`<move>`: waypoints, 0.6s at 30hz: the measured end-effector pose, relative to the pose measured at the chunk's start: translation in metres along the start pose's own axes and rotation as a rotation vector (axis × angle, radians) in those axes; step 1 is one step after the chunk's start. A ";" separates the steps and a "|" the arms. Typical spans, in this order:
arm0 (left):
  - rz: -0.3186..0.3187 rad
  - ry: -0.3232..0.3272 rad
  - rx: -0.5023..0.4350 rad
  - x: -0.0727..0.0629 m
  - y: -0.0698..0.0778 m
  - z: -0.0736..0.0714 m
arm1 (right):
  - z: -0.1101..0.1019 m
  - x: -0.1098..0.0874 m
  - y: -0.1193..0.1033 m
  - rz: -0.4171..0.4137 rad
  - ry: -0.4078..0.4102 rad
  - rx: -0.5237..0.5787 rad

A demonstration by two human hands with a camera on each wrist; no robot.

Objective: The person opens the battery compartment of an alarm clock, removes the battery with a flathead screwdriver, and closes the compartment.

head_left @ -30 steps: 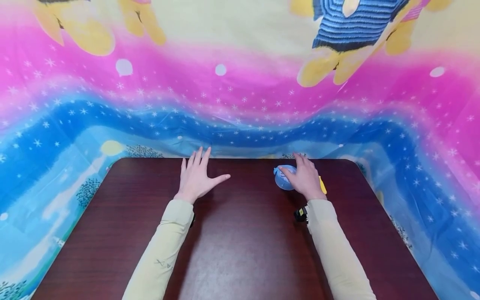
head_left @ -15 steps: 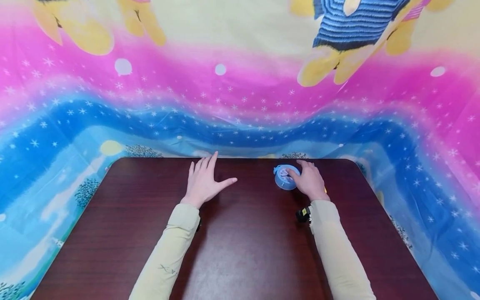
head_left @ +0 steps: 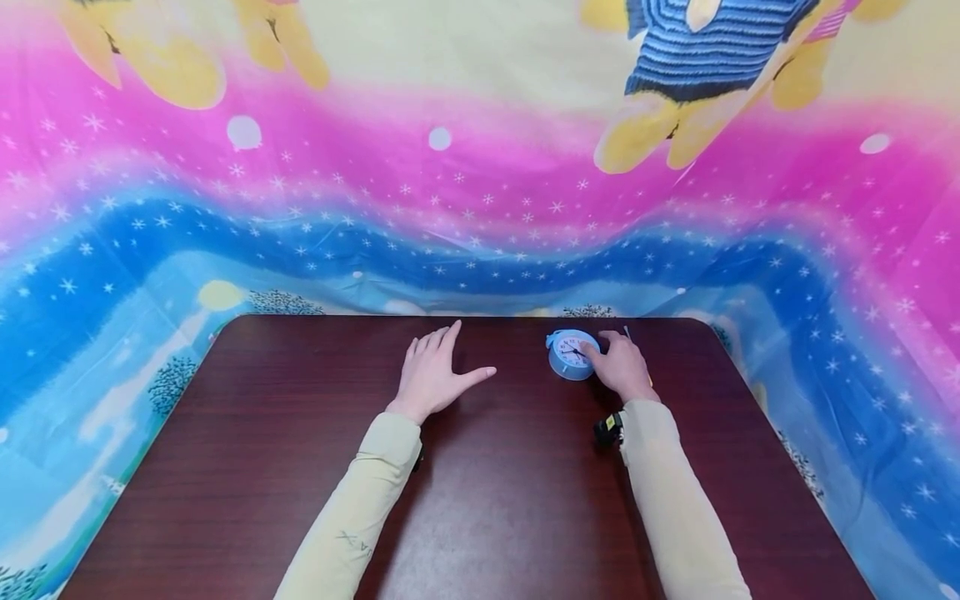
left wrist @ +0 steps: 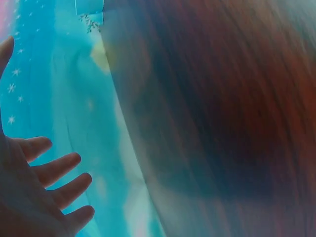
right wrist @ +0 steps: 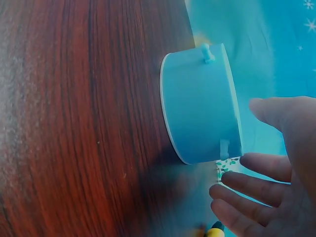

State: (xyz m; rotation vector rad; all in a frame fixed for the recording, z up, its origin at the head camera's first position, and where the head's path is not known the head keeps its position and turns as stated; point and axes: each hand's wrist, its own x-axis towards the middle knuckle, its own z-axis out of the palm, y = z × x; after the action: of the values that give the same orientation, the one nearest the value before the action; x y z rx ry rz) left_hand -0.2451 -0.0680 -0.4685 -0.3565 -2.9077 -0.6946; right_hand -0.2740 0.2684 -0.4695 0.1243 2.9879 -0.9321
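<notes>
A round, light-blue alarm clock (head_left: 566, 357) lies on the brown table with its dial facing up. Beside its right edge is my right hand (head_left: 621, 367), its thumb extended over the dial's edge. In the right wrist view the thumb stands apart from the clock (right wrist: 197, 108); the index fingertip is close to its lower rim, and whether it touches cannot be told. My left hand (head_left: 429, 382) hovers over the table left of the clock, fingers straight and thumb spread, holding nothing. The left wrist view shows that hand (left wrist: 34, 197) with fingers apart.
A yellow object (right wrist: 216, 232) with a dark end is partly visible beyond my right fingers; most of it is hidden. The table (head_left: 510, 500) ends at a back edge against a printed cloth (head_left: 465, 192) that also hangs along both sides.
My left hand has moved right and slightly nearer to me. My right hand has shifted slightly right, uncovering more of the dial. The clock stays in place.
</notes>
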 end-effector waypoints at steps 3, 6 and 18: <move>0.000 -0.034 -0.025 0.005 0.008 0.006 | 0.000 0.003 0.002 0.012 -0.005 0.006; 0.005 -0.069 -0.049 0.013 0.017 0.010 | 0.000 0.006 0.004 0.026 -0.015 0.016; -0.023 -0.188 -0.137 0.045 0.057 0.018 | -0.003 0.009 0.005 0.054 -0.040 0.051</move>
State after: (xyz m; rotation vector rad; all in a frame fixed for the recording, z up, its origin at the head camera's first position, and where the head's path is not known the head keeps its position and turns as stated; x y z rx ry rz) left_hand -0.2752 -0.0016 -0.4518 -0.4249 -3.0514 -0.9141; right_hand -0.2827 0.2752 -0.4701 0.1830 2.9095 -0.9936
